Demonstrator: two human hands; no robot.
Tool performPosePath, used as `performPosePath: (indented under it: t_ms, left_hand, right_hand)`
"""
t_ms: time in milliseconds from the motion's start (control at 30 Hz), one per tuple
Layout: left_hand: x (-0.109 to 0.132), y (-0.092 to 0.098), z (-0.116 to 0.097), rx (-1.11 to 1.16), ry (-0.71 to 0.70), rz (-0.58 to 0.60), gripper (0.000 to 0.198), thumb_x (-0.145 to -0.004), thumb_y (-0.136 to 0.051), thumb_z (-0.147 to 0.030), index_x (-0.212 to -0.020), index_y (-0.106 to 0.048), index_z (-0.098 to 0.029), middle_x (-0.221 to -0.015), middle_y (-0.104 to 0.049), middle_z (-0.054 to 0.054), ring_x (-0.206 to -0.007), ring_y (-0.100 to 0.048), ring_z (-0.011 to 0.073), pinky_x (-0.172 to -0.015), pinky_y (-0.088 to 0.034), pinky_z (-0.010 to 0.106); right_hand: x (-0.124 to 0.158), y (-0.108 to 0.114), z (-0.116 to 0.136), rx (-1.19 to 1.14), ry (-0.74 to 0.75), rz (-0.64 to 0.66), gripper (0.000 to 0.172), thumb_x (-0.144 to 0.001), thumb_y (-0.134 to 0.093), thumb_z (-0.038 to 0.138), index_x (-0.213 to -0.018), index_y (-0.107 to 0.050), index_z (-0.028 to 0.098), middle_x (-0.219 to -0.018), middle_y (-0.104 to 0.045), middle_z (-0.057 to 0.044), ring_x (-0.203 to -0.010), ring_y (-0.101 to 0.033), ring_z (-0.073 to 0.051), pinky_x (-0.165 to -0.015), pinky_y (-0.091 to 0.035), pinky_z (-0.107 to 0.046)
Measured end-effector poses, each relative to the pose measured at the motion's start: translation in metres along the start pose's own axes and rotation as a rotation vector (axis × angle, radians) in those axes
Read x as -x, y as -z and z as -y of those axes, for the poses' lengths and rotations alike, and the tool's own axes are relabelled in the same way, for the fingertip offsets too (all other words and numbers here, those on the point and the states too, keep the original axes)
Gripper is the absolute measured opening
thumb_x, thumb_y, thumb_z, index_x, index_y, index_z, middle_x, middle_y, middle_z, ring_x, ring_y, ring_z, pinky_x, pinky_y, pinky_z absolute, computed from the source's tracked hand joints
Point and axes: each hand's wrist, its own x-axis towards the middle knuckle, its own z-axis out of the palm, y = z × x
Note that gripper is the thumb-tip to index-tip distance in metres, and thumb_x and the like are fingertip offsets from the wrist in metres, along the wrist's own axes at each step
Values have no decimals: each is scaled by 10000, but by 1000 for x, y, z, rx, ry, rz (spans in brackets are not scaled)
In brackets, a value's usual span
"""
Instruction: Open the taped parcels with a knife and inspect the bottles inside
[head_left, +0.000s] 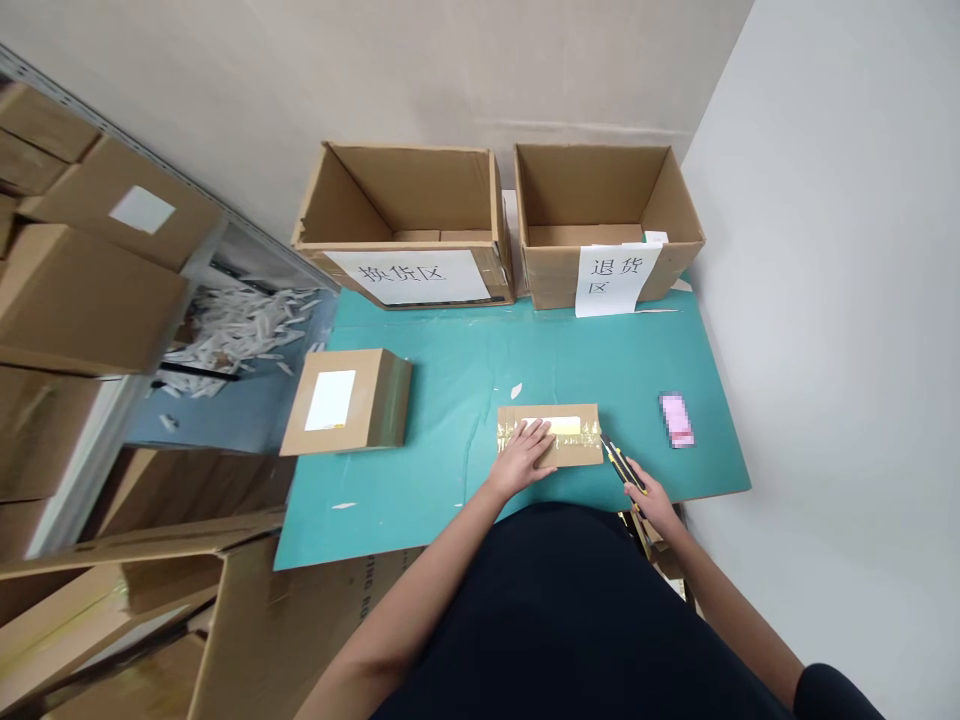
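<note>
A small cardboard box (585, 455) lies near the front edge of the green table, with a pale label and yellowish clear tape along its top. My left hand (523, 455) rests spread out on the left half of this box, partly covering the label. In my right hand (651, 497) is a black-and-yellow utility knife (621, 465), held with the fingers wrapped round its handle. The knife's tip points up and left, close to the box's right end; whether it touches the cardboard I cannot tell.
Two large open cartons with paper signs, the left carton (420, 200) and the right carton (551, 275), stand at the back of the table (450, 350). A labelled box (360, 420) sits at left, a blurred pink item (677, 419) at right. Stacked boxes (82, 290) fill the left side.
</note>
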Motion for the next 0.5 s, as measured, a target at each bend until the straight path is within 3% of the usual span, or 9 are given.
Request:
performPosePath:
  t_ms: [100, 200, 333, 500]
  left_hand:
    - [0, 0, 0, 5, 3, 4, 632, -865, -685, -484, -1411, -541, -199, -1554, -443, 140, -1491, -322, 310, -1248, -173, 551]
    - [-1, 1, -1, 18, 12, 5, 629, -864, -689, -475, -1411, -542, -201, -1554, -442, 142, -1494, -317, 310, -1248, -169, 552]
    - [-2, 2, -1, 29, 17, 12, 629, -862, -690, -474, -1412, -543, -207, -1554, -441, 144, -1495, -312, 316, -1244, -170, 561]
    - [-1, 2, 0, 30, 3, 17, 633, -860, -687, -484, -1409, -546, -201, -1551, -446, 146, -1490, -322, 315, -1243, -176, 557]
  right_hand:
    - [5, -3, -4, 9, -3, -23, 722, -794, -640, 425, -1474, -506, 224, -748, -672, 11, -511, -538, -132, -473, -480, -253]
    - [10, -4, -6, 44, 57, -58, 662, -790, -657, 406, -1421, -574, 223, -873, -730, -24, -684, -647, -181, -661, -562, -300]
    - [13, -3, -8, 90, 97, -76, 610, -799, -652, 389, -1386, -610, 227, -1085, -743, -47, -909, -687, -228, -859, -555, -339]
    - [12, 5, -12, 98, 138, -79, 558, -773, -671, 386, -1317, -661, 262, -1112, -744, -31, -859, -686, -216, -809, -573, -343]
